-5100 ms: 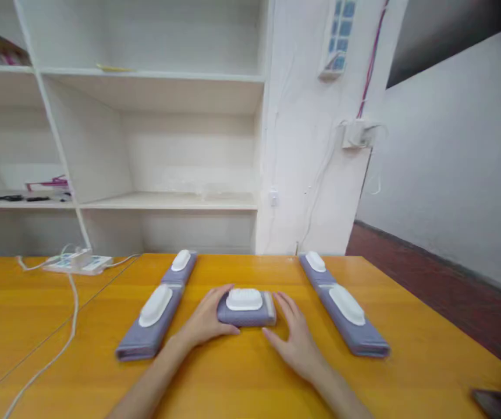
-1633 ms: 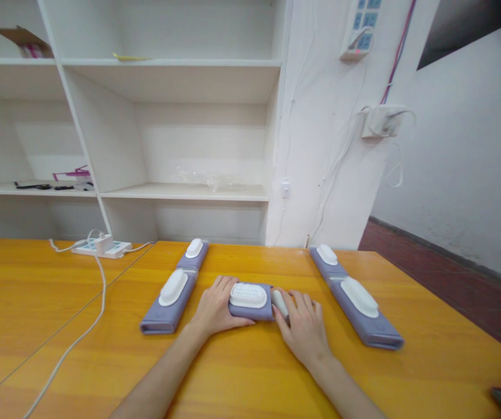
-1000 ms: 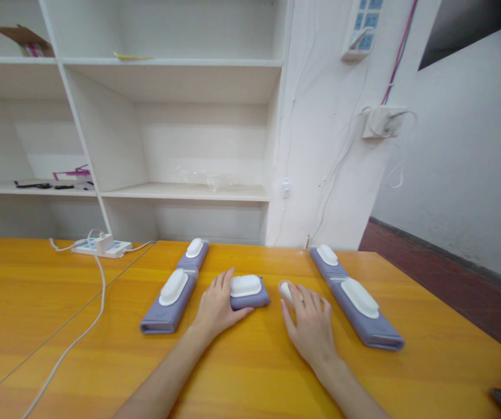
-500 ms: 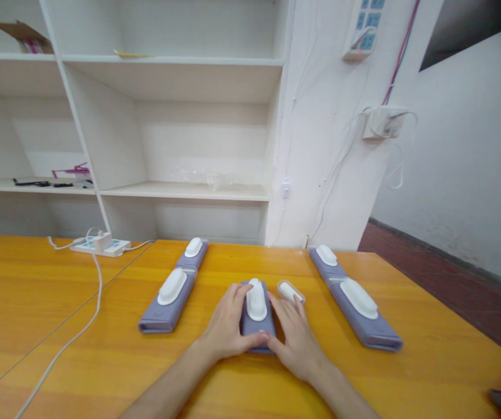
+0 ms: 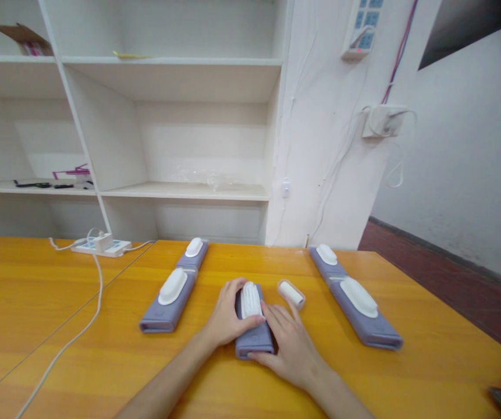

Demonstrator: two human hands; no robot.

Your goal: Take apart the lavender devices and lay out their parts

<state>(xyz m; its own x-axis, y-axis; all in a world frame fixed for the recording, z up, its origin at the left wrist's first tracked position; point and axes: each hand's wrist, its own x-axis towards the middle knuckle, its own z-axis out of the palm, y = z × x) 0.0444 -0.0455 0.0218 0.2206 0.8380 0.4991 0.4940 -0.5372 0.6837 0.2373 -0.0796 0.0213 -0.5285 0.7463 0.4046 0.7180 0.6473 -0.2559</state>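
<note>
Bright, even indoor light fills the view, and the glossy orange table (image 5: 58, 302) shows a soft sheen with only faint shadows. Straight lines bow toward the edges, and detail is slightly soft throughout.

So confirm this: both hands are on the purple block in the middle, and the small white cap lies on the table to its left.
Not quite. The head view shows both hands, left hand and right hand, on the middle block, but the cap lies on the table to its right, not its left, apart from the fingers.
</note>
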